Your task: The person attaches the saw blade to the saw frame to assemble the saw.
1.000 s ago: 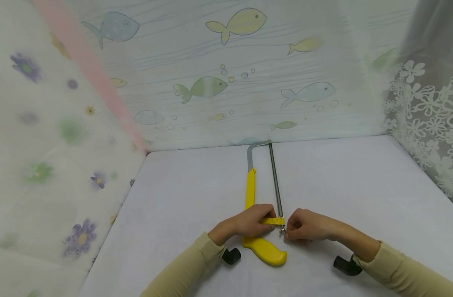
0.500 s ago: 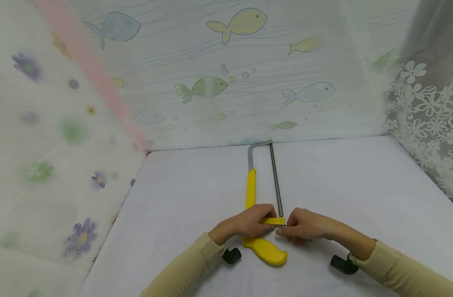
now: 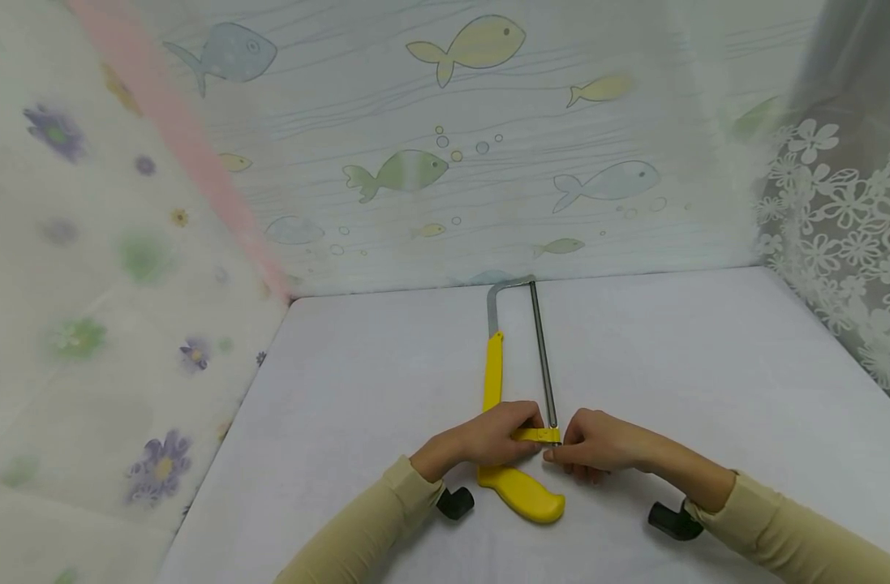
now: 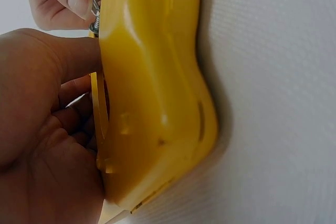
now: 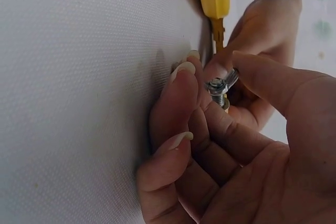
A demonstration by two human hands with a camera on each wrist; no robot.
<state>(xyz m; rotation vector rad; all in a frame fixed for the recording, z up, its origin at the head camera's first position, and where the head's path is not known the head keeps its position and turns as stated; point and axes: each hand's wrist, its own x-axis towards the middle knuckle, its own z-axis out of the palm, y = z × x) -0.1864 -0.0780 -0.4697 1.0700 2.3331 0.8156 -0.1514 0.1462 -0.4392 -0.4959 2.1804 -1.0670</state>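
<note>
A hacksaw with a yellow frame and handle lies on the white surface, its metal blade side to the right. My left hand grips the yellow cross-piece at the near end of the blade, thumb and fingers round it. In the left wrist view, the yellow handle fills the middle. My right hand is at the tensioning screw, thumb and curled fingers about the metal wing nut. The thumb tip touches one wing in the right wrist view. From the head, the right thumb hides the nut.
A white cloth-covered table lies beneath the saw. Fish-patterned cloth rises behind it, a flowered sheet at left and a lace curtain at right. Black wrist-camera mounts hang under both sleeves.
My right thumb has moved left across the wing nut, which showed beside the fingers one second ago; the right wrist shifted slightly left. My left hand and the hacksaw have stayed put.
</note>
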